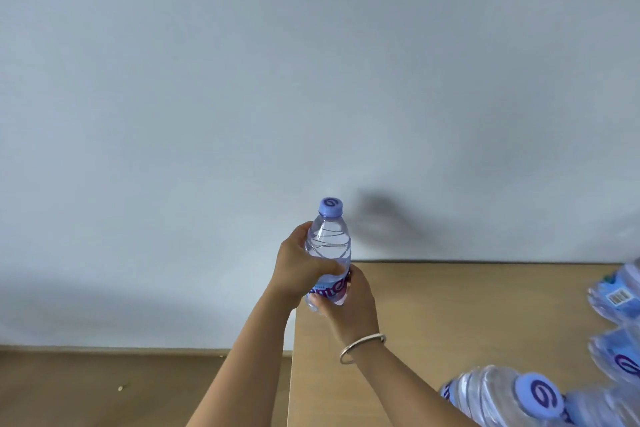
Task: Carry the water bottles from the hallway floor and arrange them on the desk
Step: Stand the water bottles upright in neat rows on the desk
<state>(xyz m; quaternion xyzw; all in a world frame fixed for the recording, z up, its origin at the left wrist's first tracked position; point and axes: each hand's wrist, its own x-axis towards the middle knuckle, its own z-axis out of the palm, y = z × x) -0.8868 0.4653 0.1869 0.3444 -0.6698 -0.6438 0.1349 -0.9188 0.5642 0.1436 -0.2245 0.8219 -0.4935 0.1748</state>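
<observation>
A clear water bottle point(329, 243) with a blue cap and a blue-purple label stands upright in the air over the far left corner of the wooden desk point(450, 309). My left hand point(301, 267) grips its middle from the left. My right hand point(349, 302), with a metal bangle on the wrist, grips its lower part from the right. Several more water bottles point(512, 395) are on the desk at the right and near edges, blurred and partly cut off by the frame.
A plain pale wall point(242, 80) rises directly behind the desk. To the left of the desk lies brown floor point(121, 388) with a skirting strip along the wall. The desk's left edge runs just under my arms.
</observation>
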